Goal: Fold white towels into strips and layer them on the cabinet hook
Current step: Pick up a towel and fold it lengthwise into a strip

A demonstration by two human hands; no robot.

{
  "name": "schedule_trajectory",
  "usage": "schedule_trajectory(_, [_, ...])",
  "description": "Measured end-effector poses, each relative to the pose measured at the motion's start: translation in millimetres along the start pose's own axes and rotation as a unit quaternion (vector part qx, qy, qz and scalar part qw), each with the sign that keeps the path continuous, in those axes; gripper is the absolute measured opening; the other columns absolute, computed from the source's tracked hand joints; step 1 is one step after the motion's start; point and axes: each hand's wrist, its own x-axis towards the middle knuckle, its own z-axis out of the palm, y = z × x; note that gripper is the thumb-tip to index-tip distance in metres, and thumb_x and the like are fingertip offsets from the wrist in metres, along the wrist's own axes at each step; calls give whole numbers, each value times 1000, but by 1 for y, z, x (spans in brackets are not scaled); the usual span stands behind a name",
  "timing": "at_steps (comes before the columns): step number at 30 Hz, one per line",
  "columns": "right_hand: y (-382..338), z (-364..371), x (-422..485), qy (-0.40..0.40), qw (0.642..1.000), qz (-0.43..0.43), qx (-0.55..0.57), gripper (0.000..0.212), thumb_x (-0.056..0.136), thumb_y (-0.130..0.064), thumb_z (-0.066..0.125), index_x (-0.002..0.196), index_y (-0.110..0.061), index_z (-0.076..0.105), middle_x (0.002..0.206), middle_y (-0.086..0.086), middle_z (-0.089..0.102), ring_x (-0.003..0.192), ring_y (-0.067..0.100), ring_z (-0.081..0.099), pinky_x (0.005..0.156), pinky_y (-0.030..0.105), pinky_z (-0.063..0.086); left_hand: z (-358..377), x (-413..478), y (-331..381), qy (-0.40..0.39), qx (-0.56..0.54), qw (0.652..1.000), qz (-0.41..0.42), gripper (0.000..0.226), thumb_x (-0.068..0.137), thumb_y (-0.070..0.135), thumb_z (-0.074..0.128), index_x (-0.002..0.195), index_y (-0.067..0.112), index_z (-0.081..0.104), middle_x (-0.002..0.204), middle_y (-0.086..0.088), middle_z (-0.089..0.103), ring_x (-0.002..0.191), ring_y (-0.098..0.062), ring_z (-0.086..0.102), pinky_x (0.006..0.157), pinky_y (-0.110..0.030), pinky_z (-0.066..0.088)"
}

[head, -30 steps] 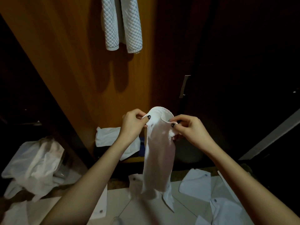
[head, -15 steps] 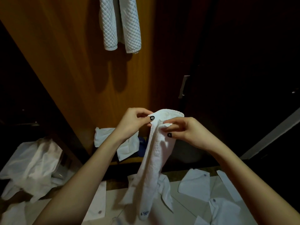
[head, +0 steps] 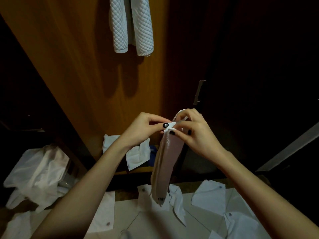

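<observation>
While left hand (head: 143,130) and right hand (head: 196,133) both pinch its top end, grips clamped side by side, towel strip (head: 165,163) hangs straight down below the grip.

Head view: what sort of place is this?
Probably a bedroom or hotel wardrobe corner: a wooden cabinet door with quilted white towels hanging on it, a metal handle beside it, and white cloths strewn below.

A single wide-angle view comes from the person's head, facing forward and tilted down toward a wooden cabinet door (head: 77,66). It sits close above both forearms, with the left hand (head: 143,130) and right hand (head: 200,135) near mid-frame (straight edges bow outward), and hanging towels (head: 133,26) cut off by the top edge.
</observation>
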Motion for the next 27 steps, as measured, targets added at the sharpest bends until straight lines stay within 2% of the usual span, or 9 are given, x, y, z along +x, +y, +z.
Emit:
schedule_trajectory(3, [0, 2, 2, 12, 1000, 19, -11, 14, 88, -22, 69, 97, -13, 74, 102, -6, 49, 101, 12, 44, 84, 15, 31, 4, 2, 1, 24, -3, 1000, 8, 13, 86, 12, 69, 94, 20, 76, 89, 3, 76, 89, -14, 71, 83, -31, 59])
schedule_trajectory(5, [0, 3, 3, 17, 999, 28, -20, 15, 88, -23, 70, 95, -10, 73, 99, -8, 47, 98, 13, 44, 83, 12, 29, 8, 3, 0, 50, -30, 998, 10, 10, 84, 8, 71, 90, 15, 75, 84, 1, 75, 85, -17, 71, 80, -37, 60])
schedule_trajectory(6, [0, 3, 4, 19, 999, 30, -18, 15, 88, -24, 70, 94, -10, 73, 98, -7, 47, 97, 14, 44, 82, 12, 29, 10, 4, -1, 57, -42, 997, 10, 11, 84, 6, 70, 88, 15, 75, 82, 2, 74, 83, -16, 70, 78, -37, 60])
schedule_trajectory(9, [2, 1, 4, 31, 999, 38, -5, 15, 88, -25, 70, 95, -12, 75, 95, -6, 47, 94, 12, 43, 79, 14, 30, 12, 4, -5, 44, -60, 997, 17, 18, 89, 7, 66, 91, 22, 75, 86, 5, 75, 84, -9, 70, 76, -26, 58])
schedule_trajectory(12, [7, -1, 4, 45, 998, 45, -3, 16, 87, -25, 70, 97, -14, 76, 92, -6, 46, 91, 10, 42, 76, 16, 29, 14, 3, -6, 19, -82, 996, 28, 17, 82, 21, 70, 94, 32, 76, 98, 5, 75, 97, -10, 69, 82, -22, 55])
schedule_trajectory(14, [8, -1, 4, 43, 998, 40, -8, 16, 88, -26, 70, 97, -15, 76, 91, -7, 46, 89, 9, 42, 76, 16, 29, 18, 3, -7, 22, -87, 995, 39, 17, 77, 28, 72, 91, 36, 76, 99, 6, 75, 99, -10, 69, 81, -20, 53])
schedule_trajectory(18, [12, 0, 3, 32, 998, 45, 4, 17, 90, -26, 68, 99, -15, 76, 88, -9, 47, 86, 9, 44, 74, 18, 32, 25, 7, -16, 44, -93, 994, 46, 15, 86, 12, 68, 95, 22, 74, 97, 5, 75, 97, -10, 69, 80, -19, 52])
schedule_trajectory(23, [15, 0, 0, 26, 999, 35, -11, 16, 89, -25, 68, 94, -12, 75, 87, -7, 47, 83, 10, 47, 72, 23, 37, 28, 8, -16, 33, -83, 995, 43, 19, 80, 27, 69, 97, 23, 75, 99, 5, 75, 98, -10, 69, 80, -17, 52])
schedule_trajectory(27, [17, -2, -1, 18, 999, 19, -35, 14, 89, -23, 68, 89, -10, 71, 88, -4, 49, 82, 12, 49, 71, 25, 38, 29, 10, -17, 34, -60, 997, 44, 15, 85, 18, 68, 98, 21, 75, 97, 5, 74, 98, -11, 68, 81, -20, 52])
